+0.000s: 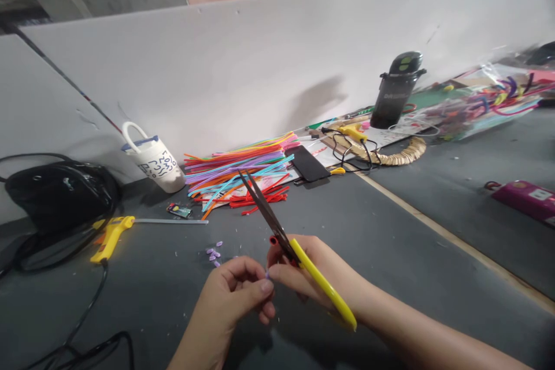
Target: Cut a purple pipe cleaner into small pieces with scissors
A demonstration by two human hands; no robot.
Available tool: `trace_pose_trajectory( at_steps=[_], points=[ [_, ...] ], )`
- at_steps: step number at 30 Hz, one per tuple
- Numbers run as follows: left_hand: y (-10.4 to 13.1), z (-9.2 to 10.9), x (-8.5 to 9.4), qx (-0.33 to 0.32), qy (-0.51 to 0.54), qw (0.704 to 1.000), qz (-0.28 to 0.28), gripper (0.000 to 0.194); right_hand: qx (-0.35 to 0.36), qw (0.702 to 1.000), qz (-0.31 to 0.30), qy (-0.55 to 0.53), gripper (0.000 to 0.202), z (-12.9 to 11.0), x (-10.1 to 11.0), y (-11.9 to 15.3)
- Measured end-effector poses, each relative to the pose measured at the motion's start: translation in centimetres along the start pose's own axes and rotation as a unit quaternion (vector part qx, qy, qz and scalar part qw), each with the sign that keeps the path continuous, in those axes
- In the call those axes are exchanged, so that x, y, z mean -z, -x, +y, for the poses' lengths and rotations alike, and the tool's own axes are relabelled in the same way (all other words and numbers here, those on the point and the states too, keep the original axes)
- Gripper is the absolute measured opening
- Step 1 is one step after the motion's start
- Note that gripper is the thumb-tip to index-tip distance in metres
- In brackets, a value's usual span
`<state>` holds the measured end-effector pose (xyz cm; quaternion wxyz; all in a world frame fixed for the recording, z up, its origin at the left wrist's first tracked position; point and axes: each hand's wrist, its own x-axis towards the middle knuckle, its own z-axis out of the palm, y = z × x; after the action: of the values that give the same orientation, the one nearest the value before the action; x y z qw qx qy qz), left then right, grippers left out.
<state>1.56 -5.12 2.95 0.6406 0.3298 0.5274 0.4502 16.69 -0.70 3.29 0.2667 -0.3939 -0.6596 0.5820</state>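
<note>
My left hand (pixel 236 289) has its thumb and forefinger pinched on a tiny purple piece (pixel 267 275), which is mostly covered by the fingers. My right hand (pixel 329 259) holds a pair of scissors (pixel 310 263) with a yellow handle, dark blades pointing up and to the left, slightly apart. Its thumb and fingertip meet the left fingertips at the purple piece. Just beyond my left hand, several small purple pieces (pixel 212 256) lie loose on the dark table (pixel 173 300).
Colourful pipe cleaners (pixel 243 167) lie by the white partition (pixel 260 69), beside a phone (pixel 307 163). A yellow glue gun (pixel 113 237), black bag (pixel 60 193) and white cup (pixel 158 165) stand left. Farther right are a dark bottle (pixel 396 95), another glue gun (pixel 353 132) and a purple box (pixel 526 199).
</note>
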Motion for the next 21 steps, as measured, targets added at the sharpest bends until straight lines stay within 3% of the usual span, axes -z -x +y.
trace_pose_trajectory(
  at_steps=[5,13,17,21],
  points=[
    [0.2,-0.2,-0.3,-0.018,-0.045,0.998,0.029,0.017,0.003,1.000,0.001,0.018,0.008,0.3,-0.1,0.0],
    [0.2,0.0,0.0,0.012,-0.002,1.000,-0.023,0.015,0.048,0.997,-0.043,0.039,0.005,-0.4,0.6,0.4],
    [0.3,0.7,0.0,-0.050,0.031,0.997,0.050,0.014,0.060,0.987,0.030,0.147,0.019,-0.4,0.6,0.5],
    [0.8,1.8,0.4,-0.114,0.058,0.983,0.129,0.013,0.088,0.939,0.103,0.316,0.035,0.0,0.1,0.6]
  ],
)
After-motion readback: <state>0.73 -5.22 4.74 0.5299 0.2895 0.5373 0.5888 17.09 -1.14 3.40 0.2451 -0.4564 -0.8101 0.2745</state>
